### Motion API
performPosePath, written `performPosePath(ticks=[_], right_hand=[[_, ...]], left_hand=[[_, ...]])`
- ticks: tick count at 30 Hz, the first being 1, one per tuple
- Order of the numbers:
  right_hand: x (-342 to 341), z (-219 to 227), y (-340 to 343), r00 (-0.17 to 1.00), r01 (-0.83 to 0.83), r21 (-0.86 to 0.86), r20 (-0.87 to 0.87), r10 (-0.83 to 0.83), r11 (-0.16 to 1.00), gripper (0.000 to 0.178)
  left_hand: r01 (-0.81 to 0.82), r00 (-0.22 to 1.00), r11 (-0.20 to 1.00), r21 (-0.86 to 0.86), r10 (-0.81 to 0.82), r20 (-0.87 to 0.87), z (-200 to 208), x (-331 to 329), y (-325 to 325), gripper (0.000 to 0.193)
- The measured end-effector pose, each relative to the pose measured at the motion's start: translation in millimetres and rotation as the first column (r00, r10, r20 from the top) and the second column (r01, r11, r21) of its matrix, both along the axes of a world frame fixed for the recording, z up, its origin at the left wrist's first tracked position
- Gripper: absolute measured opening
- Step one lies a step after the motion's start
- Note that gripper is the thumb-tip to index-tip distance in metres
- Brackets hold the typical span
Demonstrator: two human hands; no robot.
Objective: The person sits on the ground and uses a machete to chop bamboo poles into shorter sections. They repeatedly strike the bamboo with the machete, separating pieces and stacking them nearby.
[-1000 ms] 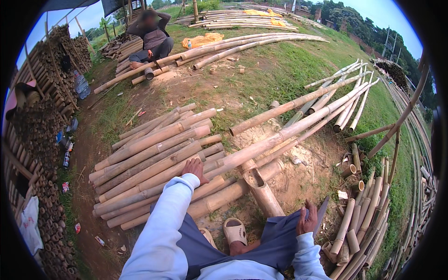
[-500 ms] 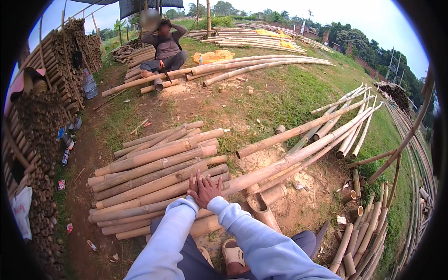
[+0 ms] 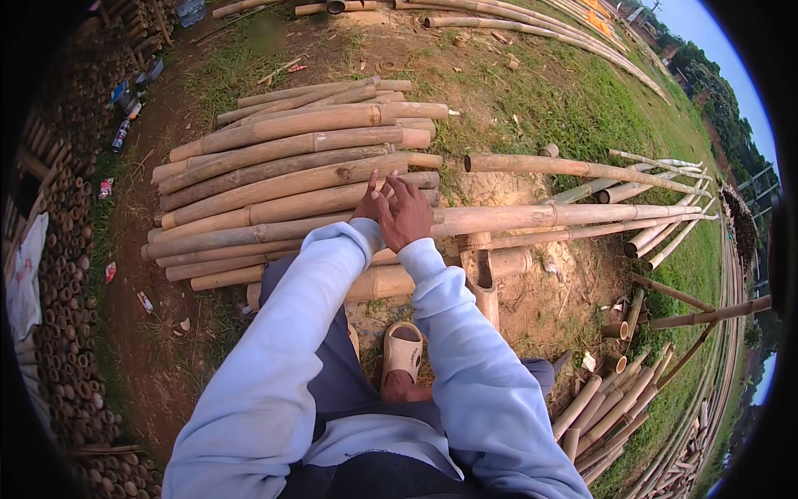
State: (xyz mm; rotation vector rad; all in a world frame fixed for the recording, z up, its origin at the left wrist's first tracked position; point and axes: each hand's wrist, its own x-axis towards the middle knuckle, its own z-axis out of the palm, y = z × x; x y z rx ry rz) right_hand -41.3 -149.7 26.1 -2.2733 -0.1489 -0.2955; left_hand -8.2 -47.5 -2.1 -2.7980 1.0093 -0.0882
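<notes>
Since the earliest frame, the right hand [image 3: 407, 220] has come across from beside the right knee to meet the left hand [image 3: 371, 206], and the view has tipped down so that the seated person has gone from sight. Both hands lie together at the right-hand ends of the cut bamboo poles [image 3: 274, 202], the right one partly over the left. Some fingers are extended and the backs face up; the palms are hidden, so I cannot tell whether either hand grips anything.

Just right of the hands, a long bamboo pole [image 3: 532, 218] runs off toward the grass; whether it ends there or continues beneath them is covered. Below it stands a notched bamboo post [image 3: 480, 270], its lower part cut off from view by the right sleeve [image 3: 482, 358]. Thicker bamboo [image 3: 380, 284] lies across behind the sleeves, its middle partly blocked.

One sandal [image 3: 402, 358] shows clearly between the forearms; only a sliver of the other appears. Shorter bamboo pieces [image 3: 611, 407] lie at lower right. At left, stacked bamboo [image 3: 79, 382] fades into the dark rim beside a white sack [image 3: 29, 266]. Along the top edge, a clear bottle [image 3: 190, 11] is cropped.
</notes>
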Motion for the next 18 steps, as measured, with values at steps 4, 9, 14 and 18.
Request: performPosePath(ticks=[4, 9, 14, 18], right_hand=[[-6.7, 2.6, 19.1, 0.996, -0.015, -0.323, -0.093, -0.016, 0.946, 0.054], [-26.4, 18.6, -9.6, 0.981, -0.109, 0.299, -0.119, 0.151, 0.948, 0.044], [-119.5, 21.0, -117.1, 0.995, 0.013, 0.205, 0.096, -0.033, 0.979, 0.029], [-245.6, 9.0, -214.5, 0.891, 0.43, -0.268, -0.027, -0.453, 0.862, 0.035]], left_hand=[[-0.008, 1.0, 1.0, -0.007, 0.008, -0.01, 4.4, 0.2, 2.6, 0.073], [0.001, 1.0, 1.0, -0.015, -0.001, 0.011, 3.5, -1.4, 2.9, 0.075], [-0.085, 0.993, 0.995, -0.052, 0.081, -0.086, 2.8, -4.1, -5.5, 0.084], [-0.145, 0.953, 0.989, 0.015, 0.144, -0.268, 4.8, -0.2, -8.2, 0.068]])
